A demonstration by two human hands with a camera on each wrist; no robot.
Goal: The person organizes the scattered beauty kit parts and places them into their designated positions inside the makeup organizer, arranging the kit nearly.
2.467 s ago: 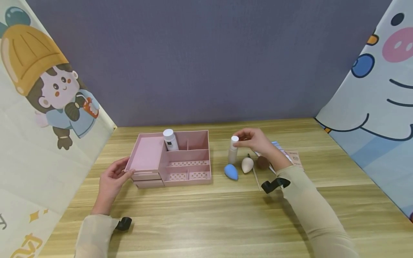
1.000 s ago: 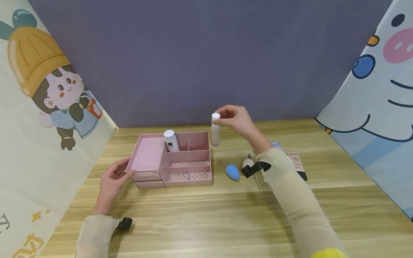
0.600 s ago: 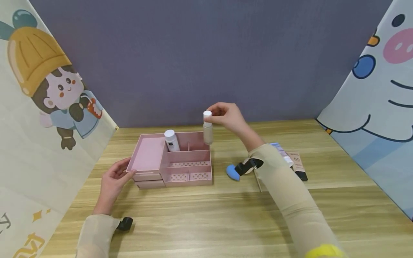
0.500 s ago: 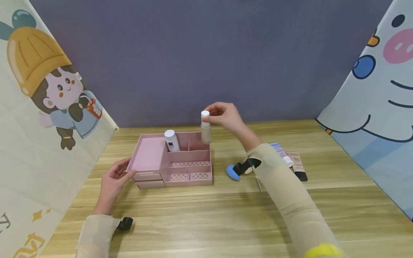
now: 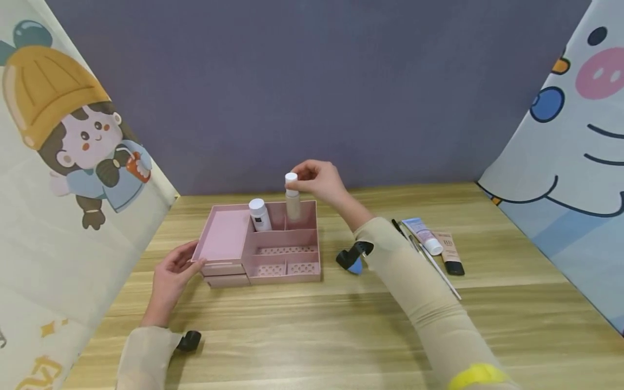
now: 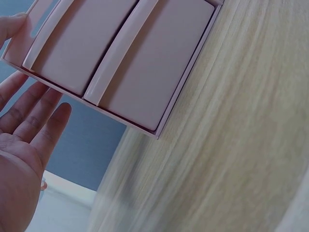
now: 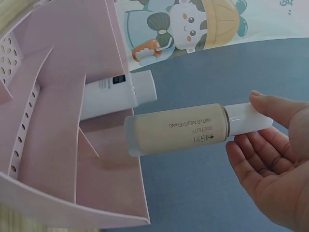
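Observation:
My right hand (image 5: 322, 181) pinches the white cap of a foundation bottle (image 7: 176, 128) between thumb and fingers. The bottle hangs upright over the back right compartment of a pink makeup organizer (image 5: 224, 238), its base overlapping the divider there in the head view. Beside it, a white bottle (image 5: 260, 216) with a dark label leans in the back left compartment. At the organizer's front left corner, my left hand (image 5: 170, 273) grips the edge, thumb at the front and fingers along the side. Two shut drawers (image 6: 140, 63) show in the left wrist view.
Right of the organizer lies a blue makeup sponge (image 5: 356, 266), partly covered by the black wrist camera (image 5: 353, 254). Farther right are thin brushes (image 5: 441, 273), a blue-and-pink tube (image 5: 421, 235) and a beige BB cream tube (image 5: 449, 252). A grey-blue wall (image 5: 312, 97) stands behind the table.
My right hand has lifted the foundation bottle off the table and carried it left, past the organizer's right wall and over its back compartments. The left hand has stayed at the corner.

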